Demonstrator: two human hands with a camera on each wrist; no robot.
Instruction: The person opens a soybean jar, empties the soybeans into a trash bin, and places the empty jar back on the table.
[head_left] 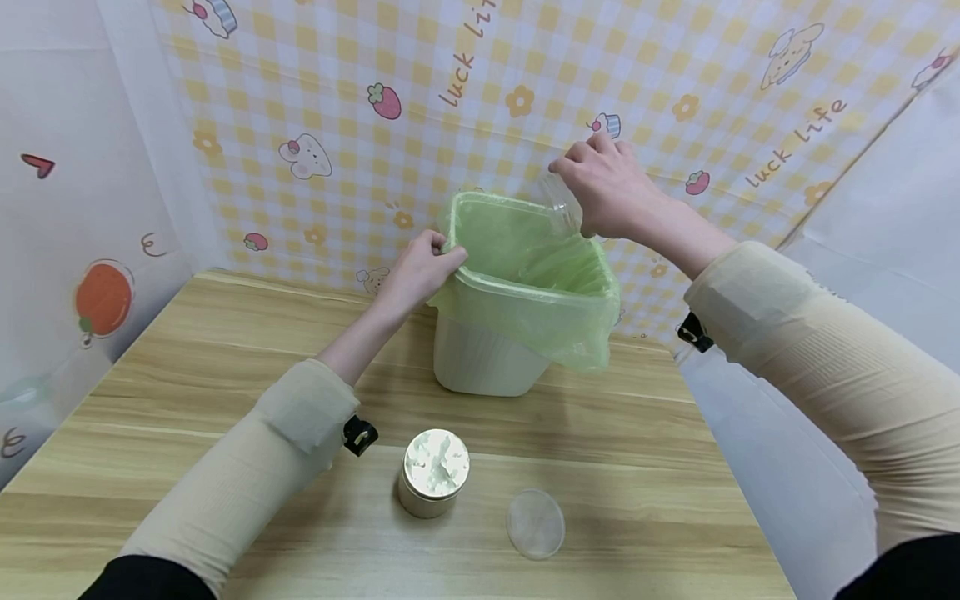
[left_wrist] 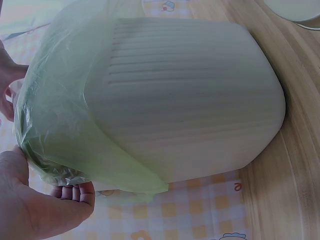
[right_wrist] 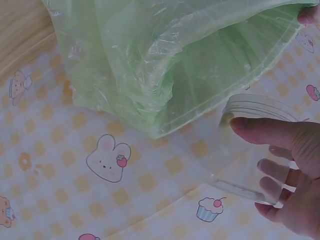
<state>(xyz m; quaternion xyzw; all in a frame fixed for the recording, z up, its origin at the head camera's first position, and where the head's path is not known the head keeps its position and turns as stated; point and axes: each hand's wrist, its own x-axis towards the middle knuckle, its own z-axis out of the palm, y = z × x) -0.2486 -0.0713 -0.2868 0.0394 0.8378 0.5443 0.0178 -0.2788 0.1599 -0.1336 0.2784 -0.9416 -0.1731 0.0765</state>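
A white trash bin (head_left: 483,354) stands tilted near the wall, lined with a green trash bag (head_left: 558,321) folded over its rim. My left hand (head_left: 420,267) grips the bag-covered rim at its left corner; the left wrist view shows its fingers curled at the bag's edge. In my right hand (head_left: 611,187) is a clear plastic jar (right_wrist: 240,155), held without a lid by the bin's far right rim. The jar is tipped, its threaded mouth toward the bag in the right wrist view. What lies inside the bin is hidden by bag folds.
A metallic canister (head_left: 429,497) with white contents stands on the wood-grain table (head_left: 637,442) in front. To its right lies a clear round lid (head_left: 536,523). A checked, patterned wall covering (head_left: 337,208) rises right behind the bin.
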